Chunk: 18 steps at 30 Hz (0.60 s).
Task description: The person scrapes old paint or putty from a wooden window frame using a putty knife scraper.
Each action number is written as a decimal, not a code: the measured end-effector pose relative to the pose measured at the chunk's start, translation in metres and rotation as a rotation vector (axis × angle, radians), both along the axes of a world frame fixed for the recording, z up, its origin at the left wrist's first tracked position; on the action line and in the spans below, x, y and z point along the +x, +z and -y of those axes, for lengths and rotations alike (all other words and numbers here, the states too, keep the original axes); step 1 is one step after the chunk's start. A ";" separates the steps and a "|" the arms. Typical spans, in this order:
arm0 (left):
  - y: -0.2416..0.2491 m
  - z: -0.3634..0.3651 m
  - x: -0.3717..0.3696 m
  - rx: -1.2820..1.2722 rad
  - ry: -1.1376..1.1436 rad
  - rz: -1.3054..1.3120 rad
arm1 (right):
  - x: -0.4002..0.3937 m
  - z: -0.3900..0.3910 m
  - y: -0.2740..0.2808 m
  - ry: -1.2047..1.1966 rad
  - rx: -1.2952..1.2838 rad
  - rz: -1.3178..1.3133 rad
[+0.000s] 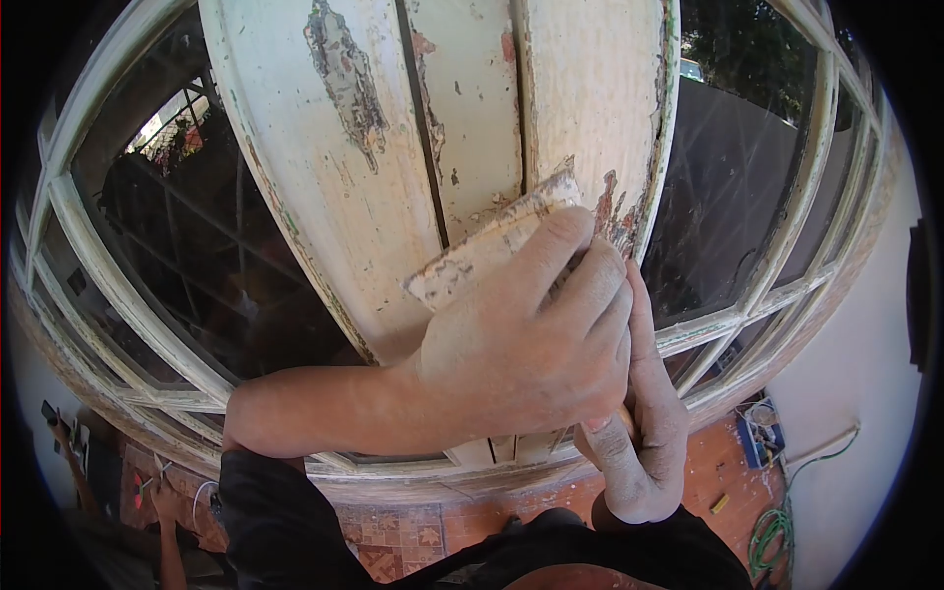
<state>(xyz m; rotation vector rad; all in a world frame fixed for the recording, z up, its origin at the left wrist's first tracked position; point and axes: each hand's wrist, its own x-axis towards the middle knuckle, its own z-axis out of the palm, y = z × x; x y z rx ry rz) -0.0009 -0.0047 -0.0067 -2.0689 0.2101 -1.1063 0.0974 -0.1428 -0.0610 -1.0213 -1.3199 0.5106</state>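
A wide flat scraper [492,231], its blade crusted with pale paint, lies tilted against the weathered white wooden door or window frame [364,231]. My left hand [536,315], coated in dust, is closed over the blade with its fingers pressed on top. Just below and to the right, my right hand [644,433] is curled with its index finger stretched up along the tool. A bit of brownish handle shows between its thumb and fingers; most of the handle is hidden. Bare, dark patches [344,84] and flaking paint mark the wood around the blade.
Glass panes with pale bars [796,275] flank the wood on both sides. Below is a reddish tiled floor [688,492] with a blue box of items [762,433] and a coiled green hose [772,541]. Another person's hand [167,501] shows at lower left.
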 end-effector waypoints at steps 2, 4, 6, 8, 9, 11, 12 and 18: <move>-0.009 0.003 -0.002 0.005 0.022 0.015 | 0.002 0.004 -0.002 -0.044 -0.044 0.074; -0.014 0.006 -0.005 0.005 0.048 0.014 | 0.005 0.005 -0.003 -0.087 -0.033 0.211; -0.016 0.007 -0.006 -0.005 0.065 0.006 | 0.006 0.005 -0.003 -0.116 -0.016 0.320; -0.015 0.008 -0.005 -0.041 0.050 0.022 | 0.007 0.005 -0.002 -0.081 -0.002 0.283; -0.015 0.008 -0.004 -0.054 0.044 0.029 | 0.008 0.005 -0.001 -0.071 0.002 0.272; -0.016 0.007 -0.002 -0.041 0.054 0.055 | 0.008 0.005 0.001 -0.058 -0.015 0.214; -0.016 0.007 -0.001 -0.040 0.058 0.063 | 0.008 0.005 0.002 -0.053 -0.024 0.194; -0.023 0.009 -0.002 -0.039 0.051 0.076 | 0.007 0.007 -0.003 -0.100 0.004 0.314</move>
